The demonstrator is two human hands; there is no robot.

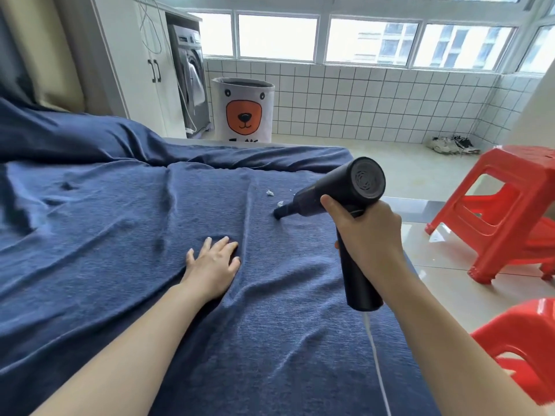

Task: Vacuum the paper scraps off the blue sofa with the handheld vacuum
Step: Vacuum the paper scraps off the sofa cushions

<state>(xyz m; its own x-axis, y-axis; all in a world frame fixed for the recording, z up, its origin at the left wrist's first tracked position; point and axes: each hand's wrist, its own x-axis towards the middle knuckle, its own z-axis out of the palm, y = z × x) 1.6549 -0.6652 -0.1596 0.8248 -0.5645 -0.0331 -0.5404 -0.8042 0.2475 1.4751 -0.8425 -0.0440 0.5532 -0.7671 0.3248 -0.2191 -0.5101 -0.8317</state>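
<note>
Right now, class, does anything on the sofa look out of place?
Yes: two white paper scraps lie on the blue cover, just beyond the vacuum nozzle. The cover is also rumpled.

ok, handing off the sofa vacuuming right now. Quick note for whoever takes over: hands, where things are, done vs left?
Right hand grips the handle of the black handheld vacuum; its nozzle tip touches the blue sofa cover.
Left hand rests flat and open on the cover, nearer than the nozzle.
Two white paper scraps remain: one right at the nozzle, another just beyond it.
Done: no other scraps visible on the cover.
Left: take in those two scraps.
</note>
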